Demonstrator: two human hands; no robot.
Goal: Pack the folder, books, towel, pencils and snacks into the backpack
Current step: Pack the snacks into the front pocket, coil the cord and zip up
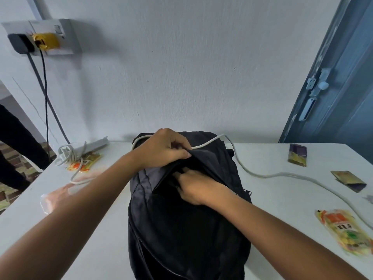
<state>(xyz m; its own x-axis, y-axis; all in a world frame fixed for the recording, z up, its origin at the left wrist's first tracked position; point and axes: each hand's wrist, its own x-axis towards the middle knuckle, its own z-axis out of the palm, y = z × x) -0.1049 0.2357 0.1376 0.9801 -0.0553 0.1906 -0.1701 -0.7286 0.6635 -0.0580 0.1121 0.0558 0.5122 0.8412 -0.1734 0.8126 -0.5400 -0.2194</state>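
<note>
Head view, one backpack [187, 229], two hands, two yellow snack packs [346, 232]

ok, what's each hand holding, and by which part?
Left hand grips the backpack by the flap at its opening. Right hand reaches into the opening with curled fingers; what it holds, if anything, is hidden.
</note>
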